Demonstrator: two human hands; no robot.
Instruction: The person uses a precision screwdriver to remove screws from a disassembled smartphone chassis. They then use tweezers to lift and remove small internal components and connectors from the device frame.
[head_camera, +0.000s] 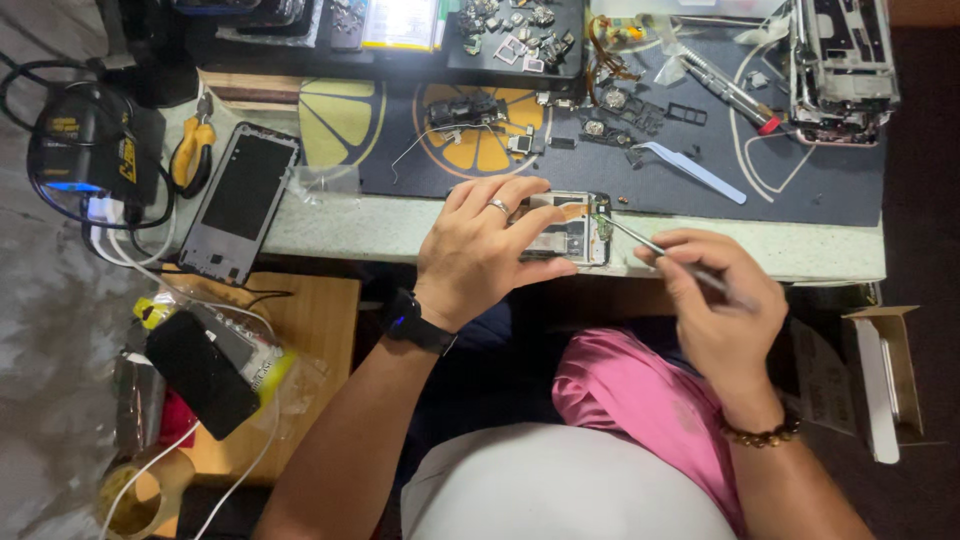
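Cluttered dark repair mat (820, 180) with loose parts; left hand (485, 255) pins opened silver phone (572, 228), right hand (715, 295) pinching thin metal tweezers (640, 240) into it

Two bare hands (480, 255) (715, 300), one opened phone body (570, 228), one thin metal pair of tweezers (640, 238), one black phone frame (240, 200), one yellow-handled pair of pliers (192, 150), one white plastic tweezer tool (695, 170).
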